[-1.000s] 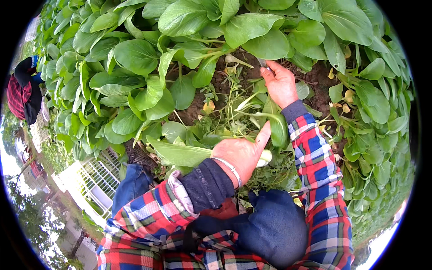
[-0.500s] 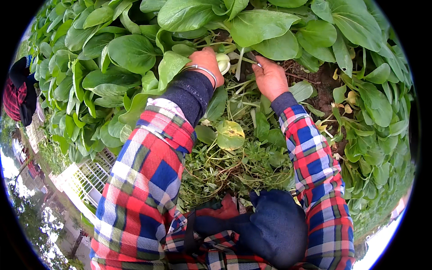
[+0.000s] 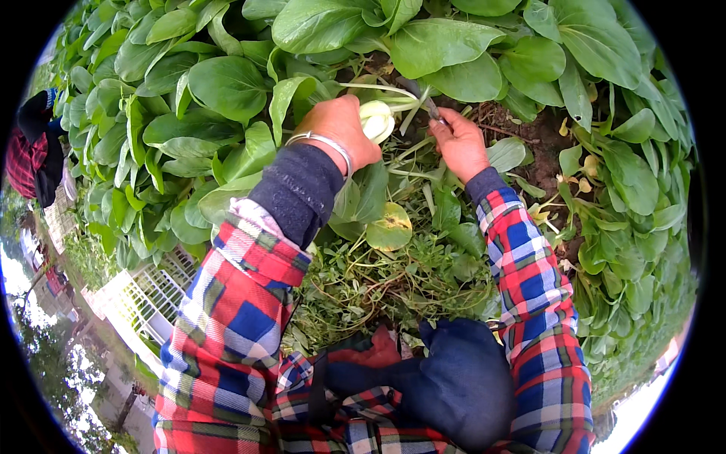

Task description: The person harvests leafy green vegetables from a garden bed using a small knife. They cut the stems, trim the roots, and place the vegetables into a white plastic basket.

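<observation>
My left hand (image 3: 338, 129), with a bangle at its wrist, is closed around a bok choy (image 3: 376, 122). The plant's pale, rounded base points to the right, and its leaves are mostly behind the hand. To the right, my right hand (image 3: 460, 144) grips a small knife (image 3: 417, 91), whose handle is mostly covered by the fingers. The dark blade slants up and left beside pale stalks, a short way from the bok choy's base. Loose stalks and a yellowing leaf (image 3: 389, 227) lie below the hands.
Dense leafy bok choy plants (image 3: 227, 87) stand ahead and on both sides. Bare soil (image 3: 546, 151) shows at the right. Low weeds (image 3: 393, 284) cover the ground before my knees. A white plastic crate (image 3: 159, 295) is at the lower left, and another person (image 3: 34, 151) is at the far left.
My left hand has drawn back down and slightly left with the bok choy, whose pale base now shows more fully. My right hand has shifted slightly down, and more of the knife shows.
</observation>
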Demonstrator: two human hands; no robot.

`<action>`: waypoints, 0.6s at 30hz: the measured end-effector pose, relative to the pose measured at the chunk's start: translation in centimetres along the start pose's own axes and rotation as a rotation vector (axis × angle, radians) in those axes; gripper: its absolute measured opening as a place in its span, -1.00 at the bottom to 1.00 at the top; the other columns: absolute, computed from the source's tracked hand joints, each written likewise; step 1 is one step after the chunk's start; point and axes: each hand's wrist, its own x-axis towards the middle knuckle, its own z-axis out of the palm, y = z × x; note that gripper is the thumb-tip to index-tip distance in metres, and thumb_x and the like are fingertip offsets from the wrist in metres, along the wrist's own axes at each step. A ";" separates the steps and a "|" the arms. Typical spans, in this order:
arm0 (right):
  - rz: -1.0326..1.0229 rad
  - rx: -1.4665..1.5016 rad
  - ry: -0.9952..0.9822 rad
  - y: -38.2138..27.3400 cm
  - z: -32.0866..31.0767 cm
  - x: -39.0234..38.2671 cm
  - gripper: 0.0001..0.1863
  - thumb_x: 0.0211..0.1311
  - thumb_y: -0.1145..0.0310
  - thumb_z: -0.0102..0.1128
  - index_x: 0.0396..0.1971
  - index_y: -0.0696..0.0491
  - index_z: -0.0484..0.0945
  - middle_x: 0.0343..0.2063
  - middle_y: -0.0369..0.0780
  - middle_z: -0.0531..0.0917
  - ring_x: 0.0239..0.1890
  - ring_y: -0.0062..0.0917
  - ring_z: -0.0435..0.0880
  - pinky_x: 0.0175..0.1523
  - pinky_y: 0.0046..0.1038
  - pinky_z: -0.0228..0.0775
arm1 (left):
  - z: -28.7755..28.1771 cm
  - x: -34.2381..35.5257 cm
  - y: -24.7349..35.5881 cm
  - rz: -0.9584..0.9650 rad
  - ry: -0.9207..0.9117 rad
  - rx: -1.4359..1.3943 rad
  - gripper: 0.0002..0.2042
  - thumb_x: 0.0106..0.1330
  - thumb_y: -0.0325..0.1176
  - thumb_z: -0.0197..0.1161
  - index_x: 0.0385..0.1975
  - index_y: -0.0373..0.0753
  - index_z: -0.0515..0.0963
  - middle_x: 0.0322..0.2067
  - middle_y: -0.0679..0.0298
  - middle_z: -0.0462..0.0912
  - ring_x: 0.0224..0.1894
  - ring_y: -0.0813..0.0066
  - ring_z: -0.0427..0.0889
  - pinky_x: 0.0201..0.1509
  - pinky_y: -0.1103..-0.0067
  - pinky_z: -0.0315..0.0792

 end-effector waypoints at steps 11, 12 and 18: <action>0.015 1.053 -0.276 -7.7 -3.8 -7.3 -0.71 -0.02 0.41 0.18 -0.27 0.10 0.37 -0.43 -0.32 0.51 -0.50 -0.70 0.47 -0.49 -0.70 0.31 | -2.2 -10.0 0.2 0.142 -0.247 -0.774 -0.45 -0.30 -0.42 0.36 -0.19 -0.29 0.35 -0.37 0.40 0.45 -0.30 0.68 0.39 -0.14 0.70 0.30; 0.036 1.071 -0.281 -8.1 -4.0 -7.6 -0.72 -0.01 0.41 0.17 -0.27 0.10 0.37 -0.44 -0.32 0.51 -0.50 -0.69 0.48 -0.50 -0.69 0.32 | -2.0 -10.3 0.3 0.147 -0.243 -0.806 -0.45 -0.30 -0.42 0.36 -0.18 -0.29 0.35 -0.35 0.41 0.44 -0.29 0.68 0.38 -0.14 0.70 0.30; -0.024 0.963 -0.087 -6.9 -7.6 -8.1 -0.78 0.03 0.46 0.09 -0.27 0.10 0.38 -0.44 -0.29 0.52 -0.50 -0.66 0.51 -0.55 -0.70 0.31 | -2.9 -12.2 0.0 0.335 -0.099 -1.091 -0.11 -0.35 -0.43 0.42 0.10 -0.33 0.07 -0.28 0.35 0.41 -0.20 0.62 0.37 -0.05 0.65 0.26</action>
